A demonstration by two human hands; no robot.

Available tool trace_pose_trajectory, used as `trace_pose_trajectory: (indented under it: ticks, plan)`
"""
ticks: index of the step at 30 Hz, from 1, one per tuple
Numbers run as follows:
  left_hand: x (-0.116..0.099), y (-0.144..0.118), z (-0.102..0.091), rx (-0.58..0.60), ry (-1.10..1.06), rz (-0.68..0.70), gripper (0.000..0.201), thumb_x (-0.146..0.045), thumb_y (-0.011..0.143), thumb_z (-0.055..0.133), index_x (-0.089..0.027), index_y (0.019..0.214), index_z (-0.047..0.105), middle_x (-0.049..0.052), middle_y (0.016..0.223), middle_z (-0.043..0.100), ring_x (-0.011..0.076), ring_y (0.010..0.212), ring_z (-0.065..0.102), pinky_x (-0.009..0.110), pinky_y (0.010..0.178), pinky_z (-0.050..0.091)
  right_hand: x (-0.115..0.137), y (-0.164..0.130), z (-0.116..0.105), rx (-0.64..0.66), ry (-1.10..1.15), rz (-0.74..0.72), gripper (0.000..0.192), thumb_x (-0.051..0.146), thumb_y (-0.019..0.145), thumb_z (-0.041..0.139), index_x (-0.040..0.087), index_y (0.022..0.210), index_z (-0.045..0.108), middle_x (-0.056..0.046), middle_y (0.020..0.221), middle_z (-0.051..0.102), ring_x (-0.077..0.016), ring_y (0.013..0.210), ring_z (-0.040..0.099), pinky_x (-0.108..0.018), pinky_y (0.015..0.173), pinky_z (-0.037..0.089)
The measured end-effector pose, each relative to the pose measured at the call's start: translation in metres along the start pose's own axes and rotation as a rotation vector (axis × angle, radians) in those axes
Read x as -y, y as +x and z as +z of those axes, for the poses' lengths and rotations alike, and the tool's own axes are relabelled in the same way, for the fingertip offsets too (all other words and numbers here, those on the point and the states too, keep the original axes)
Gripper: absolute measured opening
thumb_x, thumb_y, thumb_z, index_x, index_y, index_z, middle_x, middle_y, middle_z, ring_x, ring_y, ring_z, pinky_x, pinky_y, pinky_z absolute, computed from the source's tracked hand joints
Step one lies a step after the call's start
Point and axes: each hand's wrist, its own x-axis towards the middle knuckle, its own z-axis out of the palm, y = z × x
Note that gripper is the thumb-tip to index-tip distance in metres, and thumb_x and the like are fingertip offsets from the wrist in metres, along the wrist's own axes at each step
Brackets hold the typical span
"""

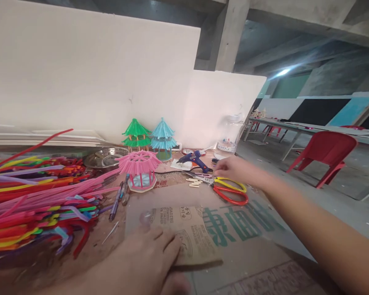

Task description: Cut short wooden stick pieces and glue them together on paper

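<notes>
My left hand lies on a printed brown cardboard piece, fingers stretched out and slightly blurred. Under that piece is a larger sheet with big green characters. At the right back, my right hand reaches over the table with its fingers curled together. What they hold, if anything, is hidden. Just below it are scissors with red and yellow handles. A small dark object shows by its fingertips. Close by lie a blue glue gun and several small wooden sticks.
Many colourful pipe cleaners cover the left side. Small pagoda models in pink, green and light blue stand behind. Nearby are pens, a metal bowl and a clear plastic jar. A red chair stands beyond.
</notes>
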Motion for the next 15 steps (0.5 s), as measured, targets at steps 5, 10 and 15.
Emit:
trace_pose_trajectory:
  ticks: [5, 10, 15]
  plan:
    - [0.013, 0.001, 0.002, -0.201, -0.248, -0.09, 0.034, -0.027, 0.099, 0.034, -0.023, 0.104, 0.068, 0.007, 0.107, 0.073, 0.0205, 0.086, 0.07, 0.032, 0.075, 0.057, 0.048, -0.009, 0.045, -0.095, 0.076, -0.423, 0.017, 0.012, 0.086, 0.059, 0.019, 0.095, 0.072, -0.005, 0.093, 0.072, -0.0183, 0.083, 0.065, -0.026, 0.073, 0.045]
    - [0.02, 0.004, -0.001, -0.051, -0.244, -0.055, 0.071, -0.068, 0.072, 0.068, -0.014, 0.118, 0.066, 0.018, 0.127, 0.066, 0.0379, 0.115, 0.061, 0.05, 0.093, 0.053, 0.046, -0.002, 0.074, -0.136, 0.085, -0.419, 0.02, 0.007, 0.088, 0.053, 0.015, 0.084, 0.071, -0.009, 0.09, 0.069, -0.0204, 0.088, 0.063, -0.029, 0.078, 0.045]
    - [0.019, 0.005, -0.011, -0.012, -0.288, -0.052, 0.027, -0.024, 0.092, 0.051, -0.02, 0.11, 0.07, 0.01, 0.113, 0.074, 0.0279, 0.102, 0.069, 0.042, 0.088, 0.056, 0.036, 0.003, 0.08, -0.162, 0.158, -0.421, 0.02, 0.002, 0.082, 0.053, 0.016, 0.078, 0.067, -0.007, 0.085, 0.067, -0.0193, 0.084, 0.062, -0.028, 0.078, 0.045]
